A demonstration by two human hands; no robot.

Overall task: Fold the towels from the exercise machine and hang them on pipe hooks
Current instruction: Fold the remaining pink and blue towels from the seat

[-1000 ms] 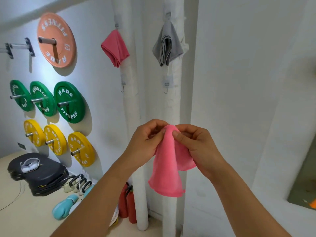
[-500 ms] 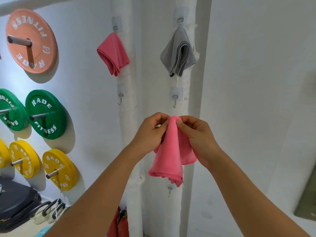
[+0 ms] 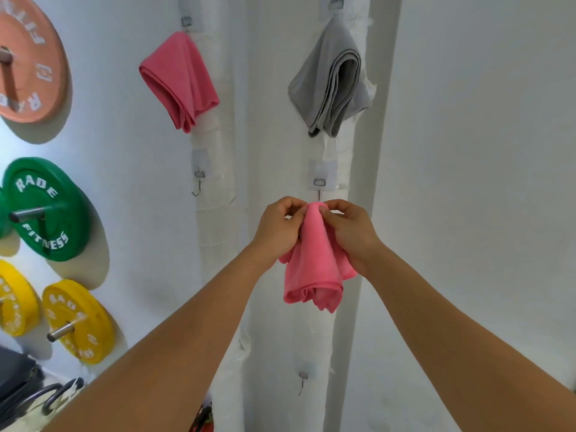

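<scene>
A folded pink towel (image 3: 311,269) hangs from my two hands in front of the right white pipe (image 3: 339,338). My left hand (image 3: 277,229) and my right hand (image 3: 352,232) pinch its top corner together, right under the middle hook (image 3: 319,185) of that pipe. The hook's tip is hidden behind the towel's top. Another pink towel (image 3: 179,79) hangs from the top hook of the left pipe (image 3: 218,229). A grey towel (image 3: 333,82) hangs from the top hook of the right pipe.
The left pipe has a bare hook (image 3: 198,185) at mid height; the right pipe has another bare hook (image 3: 301,383) lower down. Orange (image 3: 31,67), green (image 3: 46,210) and yellow (image 3: 78,322) weight plates sit on wall pegs at left. A white wall fills the right.
Both hands have raised the pink towel's pinched corner up and toward the right pipe's middle hook. The view has moved closer to the pipes.
</scene>
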